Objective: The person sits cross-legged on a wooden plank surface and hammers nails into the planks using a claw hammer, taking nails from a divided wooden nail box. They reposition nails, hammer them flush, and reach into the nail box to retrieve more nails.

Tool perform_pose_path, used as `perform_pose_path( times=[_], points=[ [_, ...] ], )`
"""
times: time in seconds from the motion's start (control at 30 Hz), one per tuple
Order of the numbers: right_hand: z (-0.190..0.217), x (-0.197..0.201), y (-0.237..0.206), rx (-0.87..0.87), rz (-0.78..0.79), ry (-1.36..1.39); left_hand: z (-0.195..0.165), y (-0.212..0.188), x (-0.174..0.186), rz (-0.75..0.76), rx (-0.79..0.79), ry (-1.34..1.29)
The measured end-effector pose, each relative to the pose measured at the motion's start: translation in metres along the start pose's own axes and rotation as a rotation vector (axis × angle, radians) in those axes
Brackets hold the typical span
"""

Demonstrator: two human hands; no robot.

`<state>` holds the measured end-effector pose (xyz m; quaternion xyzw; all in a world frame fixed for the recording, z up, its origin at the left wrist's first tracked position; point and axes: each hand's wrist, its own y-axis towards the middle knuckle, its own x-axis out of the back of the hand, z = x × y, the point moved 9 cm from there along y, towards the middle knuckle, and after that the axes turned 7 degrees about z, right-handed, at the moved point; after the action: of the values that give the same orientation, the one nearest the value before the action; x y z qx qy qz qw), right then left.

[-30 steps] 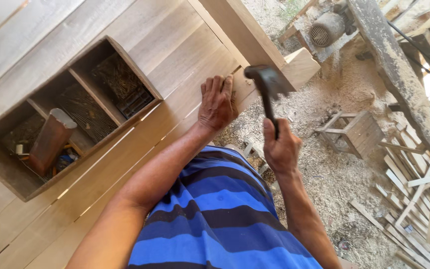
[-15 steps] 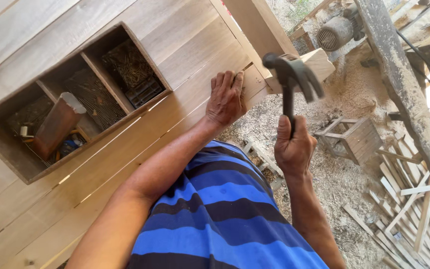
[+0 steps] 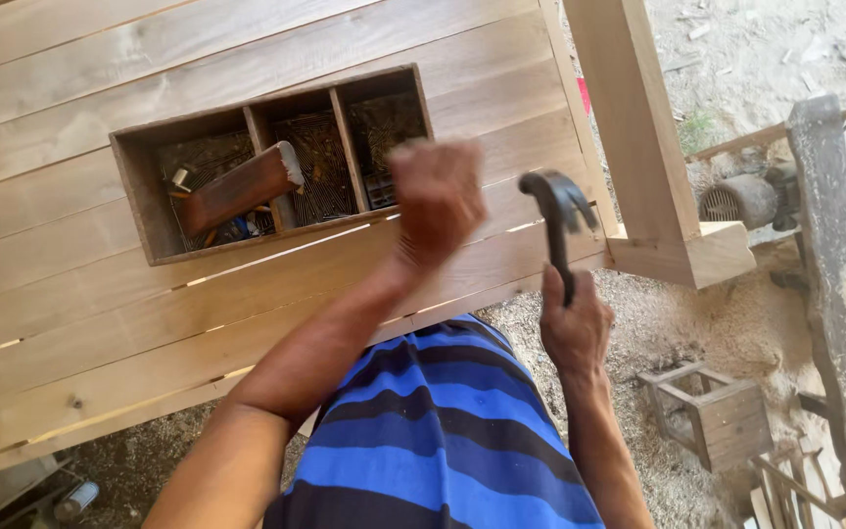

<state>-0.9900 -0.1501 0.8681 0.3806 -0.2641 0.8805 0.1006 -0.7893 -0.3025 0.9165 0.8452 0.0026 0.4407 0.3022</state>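
**Hammer raised beside the lifted left hand, over the plank top**

A hammer (image 3: 558, 220) is clasped low on its handle by the right hand (image 3: 575, 328), the fist closed around it. Its long axis runs nearly upright in the view, with the dark metal head at the top and turned toward the left hand (image 3: 438, 201). That hand is blurred and held just above the plank tabletop (image 3: 100, 323), close to the hammer head; whether anything is pinched in it cannot be told. The hammer is seen above the table's near edge, beside a pale wooden post (image 3: 638, 137). Further left, a compartmented wooden box (image 3: 139, 196) is set on the planks, and a brown wooden handle (image 3: 242, 186) lies slanted in it.
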Motion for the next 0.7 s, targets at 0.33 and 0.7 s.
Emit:
perform_pose_path(
  times=[0.33,0.7],
  points=[
    [0.091,-0.044,0.083,0.231,0.01,-0.109,0.121,0.017,-0.068,0.509,0.271,0.251],
    [0.079,-0.043,0.086,0.247,0.048,-0.012,0.099,0.023,-0.042,0.279,0.125,0.215]
  ],
)
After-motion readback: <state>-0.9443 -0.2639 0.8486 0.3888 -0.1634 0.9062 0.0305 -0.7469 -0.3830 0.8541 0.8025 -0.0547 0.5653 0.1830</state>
